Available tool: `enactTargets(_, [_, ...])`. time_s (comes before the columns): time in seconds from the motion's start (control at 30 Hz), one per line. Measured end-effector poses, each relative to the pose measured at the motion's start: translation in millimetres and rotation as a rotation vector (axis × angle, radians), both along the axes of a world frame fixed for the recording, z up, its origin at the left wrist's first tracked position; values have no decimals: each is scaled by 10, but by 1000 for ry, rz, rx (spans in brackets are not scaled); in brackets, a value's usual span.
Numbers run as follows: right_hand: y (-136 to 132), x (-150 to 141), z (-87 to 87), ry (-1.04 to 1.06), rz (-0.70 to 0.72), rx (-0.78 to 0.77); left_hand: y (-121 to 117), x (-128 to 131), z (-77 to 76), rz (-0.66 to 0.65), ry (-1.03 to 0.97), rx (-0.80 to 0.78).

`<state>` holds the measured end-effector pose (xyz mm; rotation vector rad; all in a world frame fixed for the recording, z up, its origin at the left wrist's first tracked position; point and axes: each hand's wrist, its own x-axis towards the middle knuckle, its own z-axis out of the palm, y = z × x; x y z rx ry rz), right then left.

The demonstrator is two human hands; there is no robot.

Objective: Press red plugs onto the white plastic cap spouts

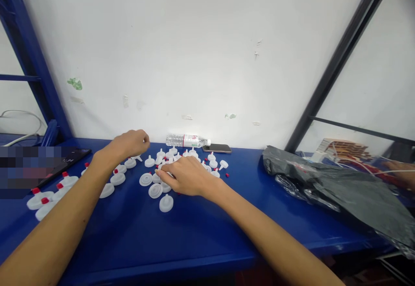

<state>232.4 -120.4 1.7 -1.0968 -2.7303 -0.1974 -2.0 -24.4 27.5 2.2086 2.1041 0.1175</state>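
Note:
My left hand [132,142] is raised above the back of the blue table, its fingers curled together; whatever they hold is hidden. Just under it lie white spout caps [130,163]. My right hand [188,176] reaches palm down over a pile of white spout caps [161,153], thumb and forefinger close together at the pile's left side. What sits between those fingertips I cannot make out. A single spout cap [166,204] stands in front of the pile. On the left, several spout caps with red tips [66,179] stand in rows beside my left forearm.
A clear water bottle [186,141] lies along the wall, next to a phone [218,148]. Small red tips [227,175] are scattered right of the pile. A dark plastic bag [327,182] covers the table's right. Another device [69,158] lies far left. Another person's hand [402,173] shows at the right edge.

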Motion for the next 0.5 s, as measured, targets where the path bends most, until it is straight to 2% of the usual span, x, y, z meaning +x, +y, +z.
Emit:
enactTargets(0.07, [6,-1,-6,-4,-1,7,19,-49,0,99,66,84])
enactTargets(0.13, [10,-4,-14,-9,1,13,30,-92,-17,152,109,79])
enactTargets(0.37, [5,-3,-20,-27,2,12,76,-170,-100,173,127,-195])
enactTargets(0.5, [22,0,-37,-34,12,26,128,-219,-120,161,114,-243])
